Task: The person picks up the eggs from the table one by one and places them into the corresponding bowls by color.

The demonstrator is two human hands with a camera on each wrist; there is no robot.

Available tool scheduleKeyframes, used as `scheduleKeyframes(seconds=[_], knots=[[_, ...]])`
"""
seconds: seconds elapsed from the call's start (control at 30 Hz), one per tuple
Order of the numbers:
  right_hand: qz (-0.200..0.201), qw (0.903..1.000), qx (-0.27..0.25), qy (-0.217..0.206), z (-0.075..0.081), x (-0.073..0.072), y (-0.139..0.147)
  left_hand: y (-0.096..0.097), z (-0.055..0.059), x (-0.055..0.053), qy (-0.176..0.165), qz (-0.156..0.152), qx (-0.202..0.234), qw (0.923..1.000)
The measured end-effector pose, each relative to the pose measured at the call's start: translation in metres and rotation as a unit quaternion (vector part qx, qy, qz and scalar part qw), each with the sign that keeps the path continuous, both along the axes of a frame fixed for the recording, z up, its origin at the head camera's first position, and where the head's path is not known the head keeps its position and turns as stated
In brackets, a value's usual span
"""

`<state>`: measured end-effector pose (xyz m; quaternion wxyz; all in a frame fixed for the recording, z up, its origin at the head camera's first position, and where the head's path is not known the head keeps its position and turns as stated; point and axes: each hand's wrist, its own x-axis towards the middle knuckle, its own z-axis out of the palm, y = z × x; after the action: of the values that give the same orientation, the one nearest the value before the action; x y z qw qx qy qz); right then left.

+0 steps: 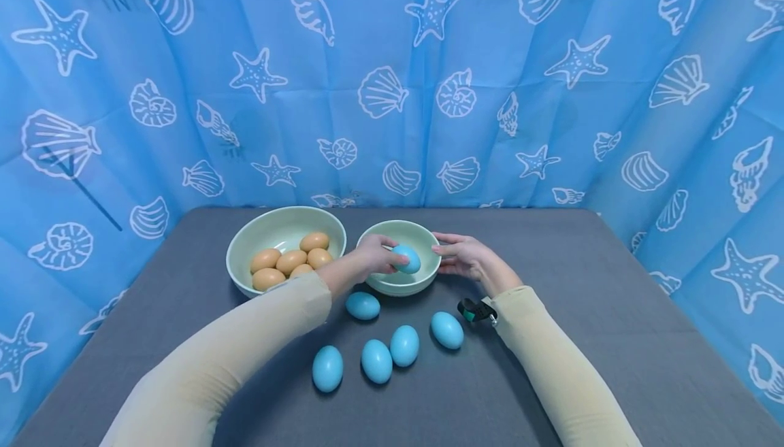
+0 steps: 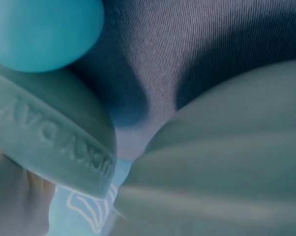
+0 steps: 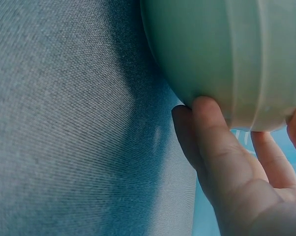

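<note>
My left hand (image 1: 375, 255) pinches a blue egg (image 1: 407, 260) inside the small pale green bowl (image 1: 397, 289), above its bottom. On the bowl's right side, my right hand (image 1: 468, 258) rests its extended fingers against the wall. The right wrist view shows fingertips (image 3: 207, 105) touching the outside of that bowl. Another blue egg (image 1: 363, 305) lies on the table just in front of the bowl. Raised lettering runs along the small bowl's outer wall (image 2: 59, 140) in the left wrist view; the held egg is out of sight there.
A larger pale green bowl (image 1: 235, 267) with several brown eggs (image 1: 290, 261) stands at the left, partly behind my left forearm. More blue eggs (image 1: 376, 361) lie nearer on the grey table (image 1: 612, 338). A blue curtain (image 1: 392, 141) hangs behind it.
</note>
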<state>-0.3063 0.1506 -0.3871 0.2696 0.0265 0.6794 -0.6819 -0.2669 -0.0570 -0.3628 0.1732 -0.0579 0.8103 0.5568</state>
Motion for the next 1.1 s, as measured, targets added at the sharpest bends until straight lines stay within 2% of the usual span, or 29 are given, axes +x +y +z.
scheduleKeyframes(seconds=[0.2, 0.37, 0.57, 0.83, 1.1], knots=[[0.003, 1.0000, 0.002, 0.000, 0.001, 0.001, 0.000, 0.006, -0.004, -0.008, -0.002, -0.047, -0.064, 0.9969], [0.006, 1.0000, 0.001, 0.000, 0.000, 0.001, -0.002, 0.009, -0.006, -0.011, -0.012, -0.076, -0.074, 0.9943], [0.009, 0.9999, 0.006, 0.003, 0.002, 0.002, -0.003, 0.010, -0.009, -0.013, -0.030, -0.074, -0.058, 0.9951], [0.004, 1.0000, 0.003, 0.000, 0.001, 0.001, -0.002, 0.011, -0.012, -0.017, -0.048, -0.080, -0.076, 0.9928], [0.001, 1.0000, 0.000, 0.002, -0.001, 0.000, 0.000, 0.014, -0.011, -0.016, -0.041, -0.067, -0.084, 0.9934]])
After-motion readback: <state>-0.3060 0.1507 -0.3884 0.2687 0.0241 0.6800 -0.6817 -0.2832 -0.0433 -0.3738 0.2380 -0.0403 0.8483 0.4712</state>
